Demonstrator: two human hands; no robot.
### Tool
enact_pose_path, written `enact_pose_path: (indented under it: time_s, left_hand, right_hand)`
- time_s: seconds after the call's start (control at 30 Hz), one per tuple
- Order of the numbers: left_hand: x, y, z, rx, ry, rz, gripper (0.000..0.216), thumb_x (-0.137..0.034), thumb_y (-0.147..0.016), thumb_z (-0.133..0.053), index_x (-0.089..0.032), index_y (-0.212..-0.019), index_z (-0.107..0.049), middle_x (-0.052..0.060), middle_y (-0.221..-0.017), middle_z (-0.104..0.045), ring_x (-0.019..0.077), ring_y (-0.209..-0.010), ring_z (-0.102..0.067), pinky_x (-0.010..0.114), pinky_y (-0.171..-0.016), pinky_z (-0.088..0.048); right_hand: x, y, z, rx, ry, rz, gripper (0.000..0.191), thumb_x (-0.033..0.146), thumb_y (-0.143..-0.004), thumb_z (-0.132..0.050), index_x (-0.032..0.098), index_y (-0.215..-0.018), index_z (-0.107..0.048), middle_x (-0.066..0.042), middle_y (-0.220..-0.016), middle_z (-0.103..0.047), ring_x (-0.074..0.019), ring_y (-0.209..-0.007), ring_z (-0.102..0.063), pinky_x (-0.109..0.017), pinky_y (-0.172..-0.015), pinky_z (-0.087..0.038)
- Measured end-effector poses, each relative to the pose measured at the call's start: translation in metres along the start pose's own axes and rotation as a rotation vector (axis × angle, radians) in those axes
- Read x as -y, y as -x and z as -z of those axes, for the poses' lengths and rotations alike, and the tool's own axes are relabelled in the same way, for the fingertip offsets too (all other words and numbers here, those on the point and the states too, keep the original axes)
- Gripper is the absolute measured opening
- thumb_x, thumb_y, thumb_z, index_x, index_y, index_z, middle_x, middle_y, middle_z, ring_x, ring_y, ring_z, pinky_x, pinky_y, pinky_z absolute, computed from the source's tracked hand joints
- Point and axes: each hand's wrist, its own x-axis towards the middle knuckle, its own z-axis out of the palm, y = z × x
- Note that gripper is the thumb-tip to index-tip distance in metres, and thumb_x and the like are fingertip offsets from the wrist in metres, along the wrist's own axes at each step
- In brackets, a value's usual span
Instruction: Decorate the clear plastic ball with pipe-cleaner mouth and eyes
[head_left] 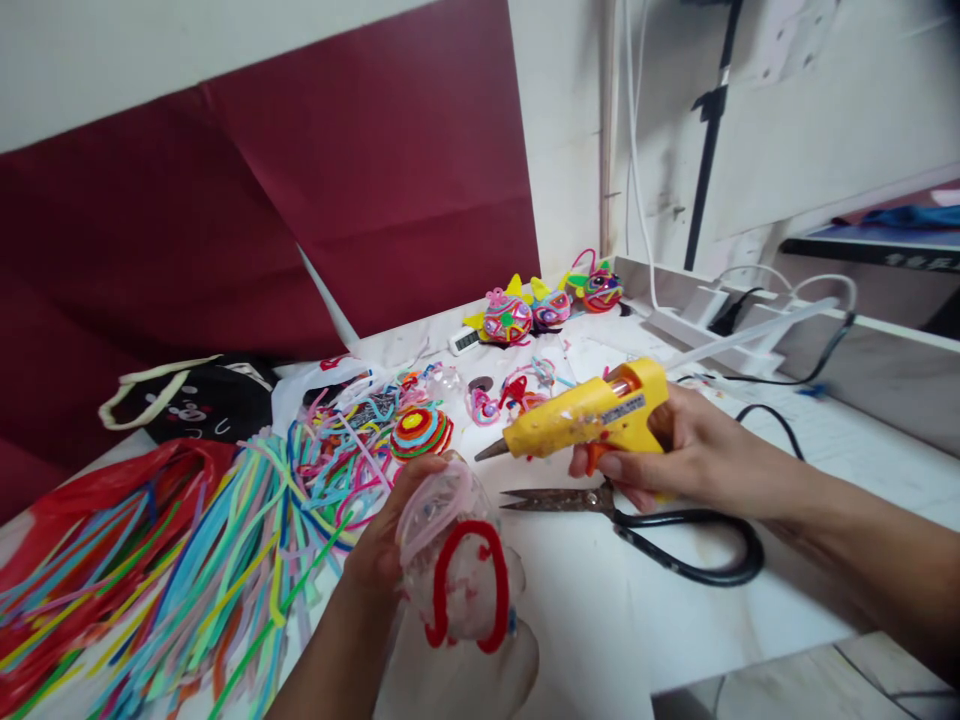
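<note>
My right hand [686, 450] is wrapped round the handle of a yellow hot glue gun [581, 415], with fingers at its orange trigger. A clear glue stick [750, 335] sticks out of its back. The metal nozzle points left, just above a clear plastic ball [469, 585] gripped by my left hand [390, 535]. On the ball, a red pipe cleaner [491, 570] makes an arch and a pale pink one [442, 505] curves along the upper left. Most of my left fingers are hidden behind the ball. Black-handled scissors [675, 530] lie on the table under my right hand.
Bundles of coloured pipe cleaners [240, 560] and a red plastic bag [180, 470] cover the left side. A striped coiled dome [421, 432] lies mid-table. Decorated fish-like figures [508, 316] and a small digital timer [465, 341] stand behind. Cables and a power strip [686, 305] lie back right.
</note>
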Motion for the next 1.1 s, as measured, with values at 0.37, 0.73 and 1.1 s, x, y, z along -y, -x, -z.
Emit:
enact_pose_path:
  time_s: [0.37, 0.73, 1.1]
  left_hand:
    - [0.001, -0.001, 0.001, 0.065, 0.017, -0.024, 0.065, -0.057, -0.052, -0.085, -0.038, -0.112, -0.068, 0.002, -0.117, -0.06, 0.0202, -0.101, -0.058, 0.029, -0.085, -0.046]
    - [0.015, -0.004, 0.018, 0.101, -0.029, 0.0, 0.078, -0.06, -0.045, -0.086, -0.036, -0.115, -0.062, 0.005, -0.113, -0.058, 0.0251, -0.093, -0.058, 0.038, -0.084, -0.047]
    - [0.003, -0.003, -0.004, 0.089, -0.053, 0.011, 0.065, -0.061, -0.051, -0.083, -0.036, -0.108, -0.066, 0.003, -0.107, -0.056, 0.0192, -0.084, -0.054, 0.03, -0.074, -0.044]
  right_hand:
    - [0.0, -0.001, -0.001, 0.106, -0.009, 0.046, 0.023, 0.034, -0.083, -0.069, 0.018, -0.091, -0.056, 0.004, -0.062, -0.054, -0.0075, -0.048, -0.048, -0.017, -0.043, -0.041]
    - [-0.003, -0.002, 0.002, 0.131, -0.003, 0.089, 0.024, 0.028, -0.082, -0.072, 0.018, -0.091, -0.053, 0.004, -0.073, -0.054, -0.0056, -0.053, -0.047, -0.015, -0.043, -0.039]
    - [-0.002, 0.001, 0.005, 0.119, 0.062, 0.083, 0.019, 0.03, -0.085, -0.068, 0.021, -0.093, -0.054, 0.003, -0.076, -0.056, -0.0078, -0.057, -0.047, -0.016, -0.044, -0.04]
